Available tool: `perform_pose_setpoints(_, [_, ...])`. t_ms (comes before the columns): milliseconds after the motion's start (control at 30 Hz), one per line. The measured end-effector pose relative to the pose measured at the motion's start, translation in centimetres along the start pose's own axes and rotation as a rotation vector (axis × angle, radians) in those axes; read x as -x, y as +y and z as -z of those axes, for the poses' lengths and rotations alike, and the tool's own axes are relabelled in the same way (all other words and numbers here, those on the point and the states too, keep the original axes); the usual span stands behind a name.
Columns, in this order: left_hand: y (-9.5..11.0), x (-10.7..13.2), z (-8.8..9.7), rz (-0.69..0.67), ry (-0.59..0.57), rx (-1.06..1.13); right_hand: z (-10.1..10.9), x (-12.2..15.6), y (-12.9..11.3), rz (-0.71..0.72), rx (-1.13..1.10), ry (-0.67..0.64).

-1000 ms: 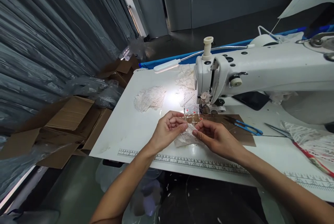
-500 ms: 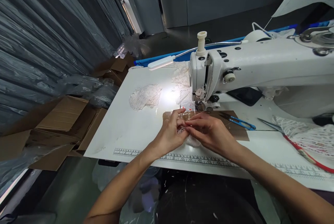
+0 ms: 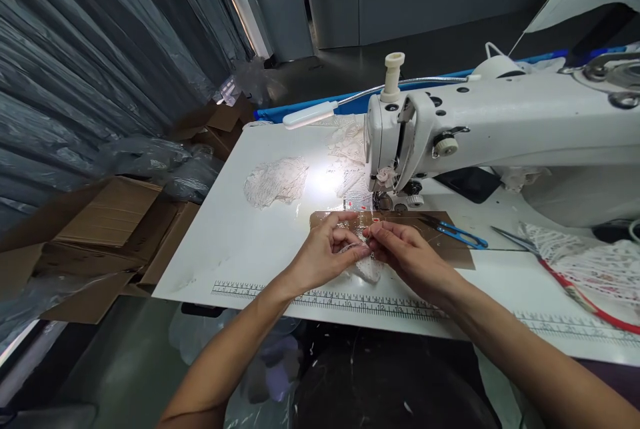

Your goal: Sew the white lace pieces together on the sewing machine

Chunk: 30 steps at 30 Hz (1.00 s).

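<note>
Between my two hands is a small piece of white lace fabric [image 3: 369,270], partly covered by my fingers. My left hand [image 3: 334,246] pinches its left side, thumb and fingers drawn together. On the right, the thumb and fingers of my right hand [image 3: 400,249] are closed on the lace's upper edge. Both hands are just in front of the needle area of a white sewing machine [image 3: 395,142], over a brown board [image 3: 457,257]. Blue thread snips [image 3: 463,234] lie on that board, right of my right hand.
A pale lace piece [image 3: 277,181] lies left on the white table [image 3: 210,242], with more lace [image 3: 347,142] behind the lamp's bright spot. Scissors [image 3: 515,239] and red-edged lace [image 3: 585,269] are at right. A printed ruler [image 3: 300,297] runs along the front edge. Cardboard boxes [image 3: 110,216] stand left.
My fingertips have parted slightly and the right hand has shifted a little to the right and down. More of the lace now shows between and below the hands.
</note>
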<state>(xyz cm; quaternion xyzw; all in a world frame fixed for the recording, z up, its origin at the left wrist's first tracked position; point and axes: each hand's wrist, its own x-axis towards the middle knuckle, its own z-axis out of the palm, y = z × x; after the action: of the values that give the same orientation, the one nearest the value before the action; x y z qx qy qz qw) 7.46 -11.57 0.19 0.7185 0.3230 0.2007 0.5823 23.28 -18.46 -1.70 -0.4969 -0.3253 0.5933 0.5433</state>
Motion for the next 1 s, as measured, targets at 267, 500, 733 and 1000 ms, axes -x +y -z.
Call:
perform_pose_setpoints(267, [-0.7, -0.2, 0.2, 0.001, -0.006, 0.103, -0.4, 0.1, 0.2, 0.181, 0.248, 0.029])
perform_pose_setpoints(500, [-0.4, -0.4, 0.0, -0.029, 0.079, 0.161, -0.3, -0.2, 1.3, 0.234, 0.341, 0.025])
perform_pose_setpoints(733, [-0.2, 0.2, 0.6, 0.072, -0.050, 0.202, -0.3, 0.2, 1.2, 0.287, 0.349, 0.004])
perform_pose_setpoints(1000, [1.5, 0.1, 2.7, 0.071, -0.469, 0.175, -0.1, 1.8, -0.3, 0.772, 1.059, -0.270])
